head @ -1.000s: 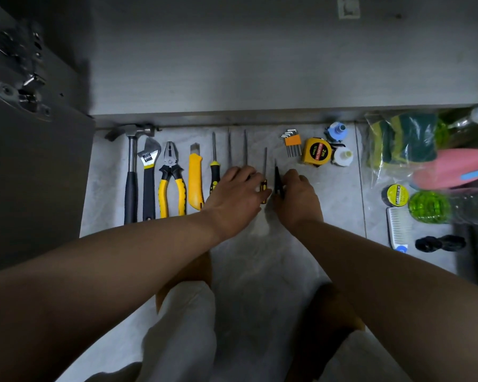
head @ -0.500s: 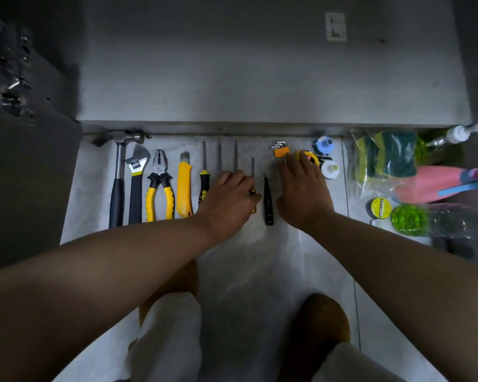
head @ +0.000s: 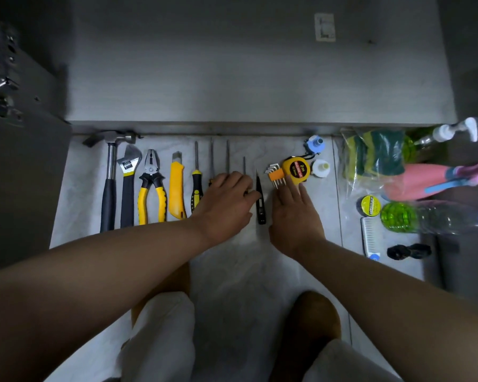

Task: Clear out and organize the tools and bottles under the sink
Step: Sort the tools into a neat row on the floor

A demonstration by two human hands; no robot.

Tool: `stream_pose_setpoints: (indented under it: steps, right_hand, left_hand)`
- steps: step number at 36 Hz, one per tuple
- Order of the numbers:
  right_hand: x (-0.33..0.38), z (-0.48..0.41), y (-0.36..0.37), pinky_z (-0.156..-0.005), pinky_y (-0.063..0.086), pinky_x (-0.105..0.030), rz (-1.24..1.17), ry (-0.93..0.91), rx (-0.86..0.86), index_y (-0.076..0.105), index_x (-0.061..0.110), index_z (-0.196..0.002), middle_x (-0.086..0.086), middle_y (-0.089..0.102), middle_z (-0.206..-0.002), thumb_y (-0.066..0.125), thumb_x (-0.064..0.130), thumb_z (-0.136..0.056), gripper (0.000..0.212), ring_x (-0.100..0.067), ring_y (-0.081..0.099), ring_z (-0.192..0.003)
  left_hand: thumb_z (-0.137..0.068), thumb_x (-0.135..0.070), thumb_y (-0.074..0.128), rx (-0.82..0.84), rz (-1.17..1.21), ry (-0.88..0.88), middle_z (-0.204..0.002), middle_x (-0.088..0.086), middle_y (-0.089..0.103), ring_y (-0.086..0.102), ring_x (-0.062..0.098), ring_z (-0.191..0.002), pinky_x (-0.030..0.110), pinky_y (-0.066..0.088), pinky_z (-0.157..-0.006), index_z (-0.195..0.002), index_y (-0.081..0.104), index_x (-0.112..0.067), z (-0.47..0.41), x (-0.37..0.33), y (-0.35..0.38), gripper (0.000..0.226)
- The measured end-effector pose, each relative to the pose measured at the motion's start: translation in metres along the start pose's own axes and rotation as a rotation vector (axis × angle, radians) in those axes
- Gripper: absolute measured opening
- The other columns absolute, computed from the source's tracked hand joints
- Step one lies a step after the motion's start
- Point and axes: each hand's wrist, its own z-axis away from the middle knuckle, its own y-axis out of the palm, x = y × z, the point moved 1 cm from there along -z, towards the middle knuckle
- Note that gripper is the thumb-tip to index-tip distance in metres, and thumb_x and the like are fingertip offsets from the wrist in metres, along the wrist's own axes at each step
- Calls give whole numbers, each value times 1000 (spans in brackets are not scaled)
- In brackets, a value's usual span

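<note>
Tools lie in a row on a white sheet [head: 232, 271] on the floor: hammer [head: 109, 186], wrench [head: 127, 188], yellow pliers [head: 152, 191], yellow utility knife [head: 176, 188], a black-and-yellow screwdriver [head: 196, 186] and thin screwdrivers [head: 227, 155]. My left hand [head: 226, 202] rests palm down over the thin screwdrivers' handles, hiding them. A slim black pointed tool [head: 260, 202] lies free between my hands. My right hand [head: 294, 213] lies flat, its fingertips touching the orange hex key set [head: 275, 175] and the yellow tape measure [head: 295, 167].
Blue [head: 315, 143] and white [head: 321, 168] caps sit past the tape measure. On the right are bagged sponges [head: 375, 155], a pump bottle [head: 450, 132], a pink bottle [head: 414, 183], a green bottle [head: 414, 216], a tape roll [head: 370, 205], a white brush [head: 370, 238]. The open cabinet [head: 232, 78] lies ahead, its door [head: 17, 161] at left.
My right hand let go of the black pointed tool, which now lies on the sheet, and moved right onto the hex keys and tape measure. My left hand stayed on the screwdrivers.
</note>
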Motion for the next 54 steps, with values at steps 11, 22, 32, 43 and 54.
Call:
stream_pose_setpoints:
  steps: [11,22,32,43,54]
  right_hand:
    - [7,49,27,-116,36,-42,-225,53,-28,47,2,-144,-15,49,-140,61,22,-87,62,-32,47,-131]
    - [-42,-2,-16,-111,40,-45,-490,216,-95,31,14,-155,-13,19,-162,62,11,-85,76,-34,32,-142]
    - [-34,-29,-25,-113,38,-43,-288,109,60,6,4,-158,-10,-1,-166,59,14,-90,88,-38,22,-141]
    - [-46,-26,-26,-104,44,-47,-426,96,-105,37,8,-150,-12,31,-156,66,10,-78,78,-35,38,-127]
    - [-81,12,-13,-78,53,-37,-490,237,-228,60,11,-125,-8,42,-129,60,5,-82,43,-30,52,-116]
  left_hand:
    - [-84,-24,60,70,23,111,-144,7,53,43,29,-138,43,33,-111,-138,59,-20,-2,-18,4,54]
    - [-84,-26,62,139,-130,285,-156,15,41,30,36,-145,47,20,-116,-140,59,-22,-5,-43,10,56]
    - [-99,-34,43,247,-173,242,-165,11,21,9,38,-153,52,11,-123,-156,31,-25,-10,-43,14,59]
    - [-100,-38,45,275,-131,196,-168,7,12,4,36,-154,50,6,-124,-158,26,-29,-16,-41,14,62]
    - [-104,-47,36,327,-137,182,-170,8,3,-5,35,-155,51,2,-125,-161,17,-30,-15,-41,15,62]
